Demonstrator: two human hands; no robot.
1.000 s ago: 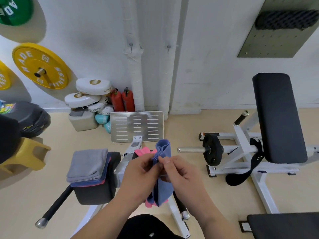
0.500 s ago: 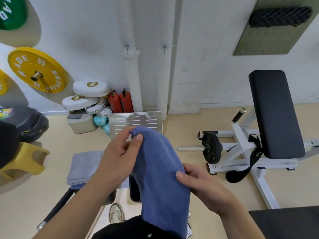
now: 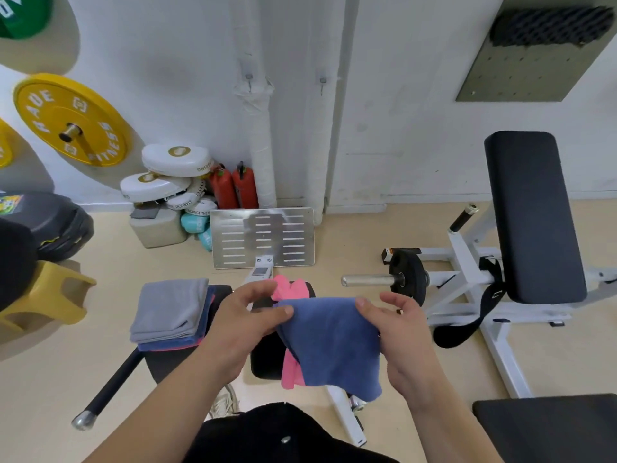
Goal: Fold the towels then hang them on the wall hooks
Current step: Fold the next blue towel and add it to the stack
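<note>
Both hands pinching the blue towel [image 3: 330, 342] by its top corners, left hand [image 3: 240, 325] and right hand [image 3: 400, 332] spread apart, cloth hanging just right of the grey folded stack [image 3: 170, 309]. Folding step, by the look of it; next, bringing the corners together, with both wall hooks [image 3: 248, 78] bare above.

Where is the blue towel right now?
The blue towel hangs low in the centre of the head view, pinched between the left hand and right hand, just in front of a pink towel.
</note>
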